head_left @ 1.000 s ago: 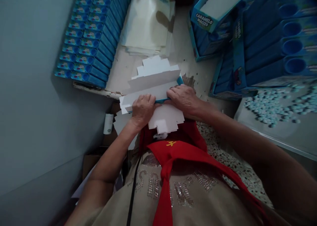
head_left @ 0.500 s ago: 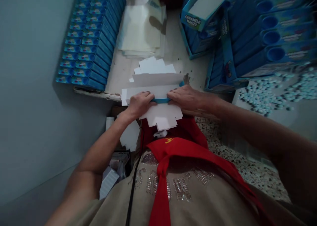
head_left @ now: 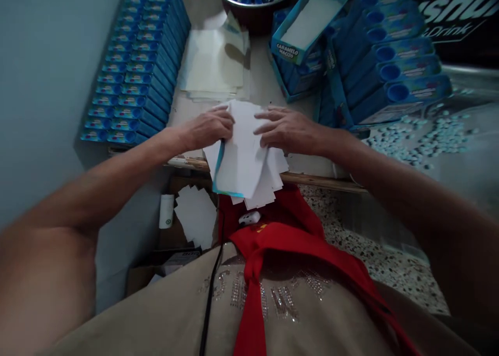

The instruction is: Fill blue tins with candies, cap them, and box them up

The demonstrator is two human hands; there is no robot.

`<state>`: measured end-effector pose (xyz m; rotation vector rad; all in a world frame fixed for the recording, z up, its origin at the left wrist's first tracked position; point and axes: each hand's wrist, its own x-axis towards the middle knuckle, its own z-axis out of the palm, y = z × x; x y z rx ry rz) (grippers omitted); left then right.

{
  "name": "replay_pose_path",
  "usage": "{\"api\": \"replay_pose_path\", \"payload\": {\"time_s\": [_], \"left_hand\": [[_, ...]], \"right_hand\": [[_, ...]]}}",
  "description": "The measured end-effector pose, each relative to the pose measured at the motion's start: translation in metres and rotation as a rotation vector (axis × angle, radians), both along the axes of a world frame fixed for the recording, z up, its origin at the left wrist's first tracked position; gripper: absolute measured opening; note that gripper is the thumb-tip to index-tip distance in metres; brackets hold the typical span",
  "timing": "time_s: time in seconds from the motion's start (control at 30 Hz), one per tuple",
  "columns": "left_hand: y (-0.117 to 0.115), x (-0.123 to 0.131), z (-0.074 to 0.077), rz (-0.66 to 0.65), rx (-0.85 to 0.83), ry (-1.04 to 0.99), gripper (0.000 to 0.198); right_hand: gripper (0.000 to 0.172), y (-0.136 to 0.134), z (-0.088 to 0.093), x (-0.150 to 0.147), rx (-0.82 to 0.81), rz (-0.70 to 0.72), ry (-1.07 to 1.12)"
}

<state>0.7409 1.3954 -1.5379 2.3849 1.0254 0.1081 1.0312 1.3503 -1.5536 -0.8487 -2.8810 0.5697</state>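
Note:
A white cardboard box blank [head_left: 244, 153], with a blue printed edge showing along its left and lower sides, lies between my hands at the table's front edge. My left hand [head_left: 212, 126] has its fingers closed on the upper left edge of this blank. On the opposite side, my right hand [head_left: 286, 130] has its fingers stretched and slightly spread, with the tips at the blank's right edge. Beneath it is a pile of white flat blanks [head_left: 268, 189] with notched outlines, jutting over the table edge.
Stacked blue boxes [head_left: 136, 80] line the left wall. Pale sheets [head_left: 212, 65] lie behind my hands. A bowl [head_left: 257, 5] of wrapped pieces stands at the back. Right are an open "Caramelo Macizo" box [head_left: 290, 49], more blue boxes [head_left: 390, 70] and scattered small pieces [head_left: 424, 140].
The blank was folded lengthwise with a blue strip pinched by both hands; now it lies turned, white side up. Both hands have moved farther up the table, and the right fingers have spread.

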Motion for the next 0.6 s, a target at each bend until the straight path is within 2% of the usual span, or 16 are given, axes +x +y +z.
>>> {"api": "replay_pose_path", "payload": {"time_s": [0.07,0.1,0.17,0.23,0.27,0.33,0.4,0.47,0.53,0.6], "left_hand": [[-0.003,0.006,0.015,-0.111,0.039,0.041,0.024],[-0.013,0.007,0.021,-0.090,0.109,0.057,0.026],[-0.050,0.006,0.025,0.113,0.260,0.069,0.028],[-0.095,0.005,0.015,0.283,0.291,0.148,0.019],[-0.115,0.005,0.005,0.323,0.272,0.188,0.016],[-0.141,0.008,-0.016,0.408,0.240,0.229,0.019],[-0.142,0.012,-0.035,0.501,0.234,0.231,0.029],[-0.124,0.014,-0.044,0.538,0.177,0.221,0.035],[-0.101,0.014,-0.045,0.493,0.034,0.219,0.036],[-0.085,0.014,-0.042,0.460,-0.084,0.218,0.030]], "right_hand": [[0.028,-0.009,-0.009,-0.009,-0.004,-0.073,0.011],[0.032,-0.017,-0.013,-0.012,0.009,-0.126,0.037],[0.042,-0.034,-0.022,-0.017,0.037,-0.217,0.113],[0.048,-0.050,-0.030,-0.020,0.034,-0.263,0.182],[0.049,-0.056,-0.033,-0.021,0.021,-0.277,0.207],[0.046,-0.061,-0.038,-0.024,-0.010,-0.310,0.236],[0.040,-0.057,-0.041,-0.027,-0.069,-0.348,0.248],[0.035,-0.047,-0.043,-0.032,-0.175,-0.391,0.228],[0.031,-0.038,-0.045,-0.036,-0.236,-0.423,0.167],[0.029,-0.036,-0.048,-0.040,-0.126,-0.459,0.111]]}}
